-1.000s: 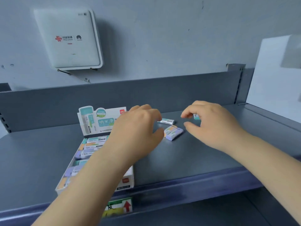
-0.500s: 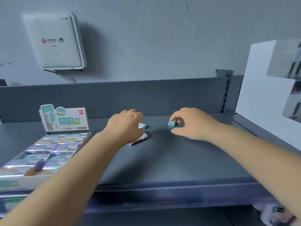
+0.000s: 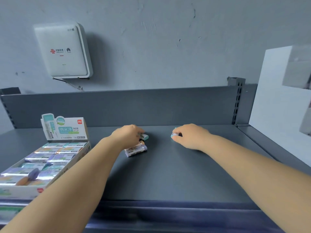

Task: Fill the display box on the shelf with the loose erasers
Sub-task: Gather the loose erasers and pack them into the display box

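Note:
A white display box (image 3: 76,158) with an upright printed header card stands at the left of the grey shelf (image 3: 176,179), holding several wrapped erasers in rows. My left hand (image 3: 128,136) reaches to mid-shelf, its fingers curled on a teal-ended eraser (image 3: 144,136). Right under that hand lies an eraser with an orange end (image 3: 136,149), barcode side up. My right hand (image 3: 188,137) is further right and pinches another teal eraser (image 3: 174,135) against the shelf.
A grey back panel (image 3: 151,106) closes the shelf behind. A white router box (image 3: 63,50) hangs on the wall above left. A white panel (image 3: 282,101) stands at the right end. The shelf's front lip runs along the bottom.
Both hands have stayed on the loose erasers. The orange-ended eraser below my left hand now shows more fully. The view has shifted so the display box sits further right.

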Tool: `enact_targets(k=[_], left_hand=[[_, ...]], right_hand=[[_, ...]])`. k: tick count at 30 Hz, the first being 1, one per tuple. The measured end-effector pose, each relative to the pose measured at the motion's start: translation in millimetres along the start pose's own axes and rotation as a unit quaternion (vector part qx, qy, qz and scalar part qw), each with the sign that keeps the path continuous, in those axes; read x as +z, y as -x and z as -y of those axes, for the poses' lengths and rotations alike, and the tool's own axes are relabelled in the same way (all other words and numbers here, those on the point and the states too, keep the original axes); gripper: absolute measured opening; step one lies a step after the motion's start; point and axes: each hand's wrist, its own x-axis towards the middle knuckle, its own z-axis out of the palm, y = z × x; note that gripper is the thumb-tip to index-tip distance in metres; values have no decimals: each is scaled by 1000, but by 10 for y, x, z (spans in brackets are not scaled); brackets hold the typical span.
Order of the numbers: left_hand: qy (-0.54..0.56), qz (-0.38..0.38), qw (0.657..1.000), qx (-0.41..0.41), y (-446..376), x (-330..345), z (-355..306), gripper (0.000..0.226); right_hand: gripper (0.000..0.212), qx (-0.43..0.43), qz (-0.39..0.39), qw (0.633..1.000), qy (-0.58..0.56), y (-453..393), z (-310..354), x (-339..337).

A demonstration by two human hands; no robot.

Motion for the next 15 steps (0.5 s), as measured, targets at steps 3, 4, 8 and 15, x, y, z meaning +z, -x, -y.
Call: enact_targets(k=[3, 4, 8, 15], left_hand=[[38, -9, 999, 12, -6, 0, 24, 28], [56, -10, 998, 16, -8, 3, 28, 27], [112, -17, 993, 19, -23, 15, 33, 24], [188, -30, 982, 19, -21, -11, 18, 20]], right_hand=[[25, 21, -51, 998, -35, -15, 5, 0], [21, 32, -69, 996, -42, -17, 15, -1], [12, 91, -112, 989, -44, -54, 66, 19], [21, 119, -79, 982, -119, -87, 22, 32]])
